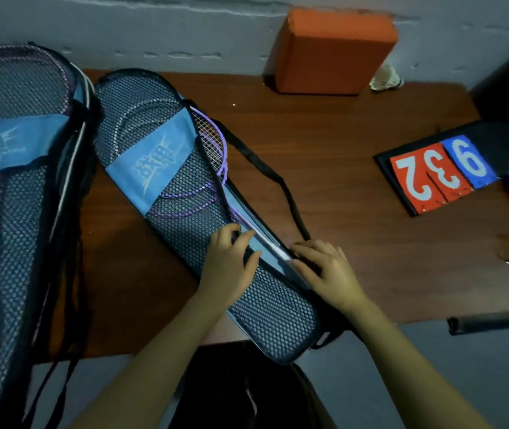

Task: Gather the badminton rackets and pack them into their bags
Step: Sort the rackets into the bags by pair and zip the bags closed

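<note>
A black mesh racket bag (182, 193) with a blue band lies diagonally on the brown table (355, 187). Purple-framed rackets (212, 140) sit inside it, one head showing through the open side seam. My left hand (231, 258) pinches the mesh flap at the opening's edge. My right hand (327, 270) presses on the bag's other edge next to the opening, fingers curled on the seam. A second, similar bag (14, 181) with rackets inside lies at the far left, overhanging the table's front edge.
An orange foam block (330, 51) leans on the wall at the back, with a shuttlecock (386, 78) beside it. A flip scoreboard (439, 174) showing red and blue numbers lies at the right. The bag's black strap (278, 181) loops across the table. A dark chair stands far right.
</note>
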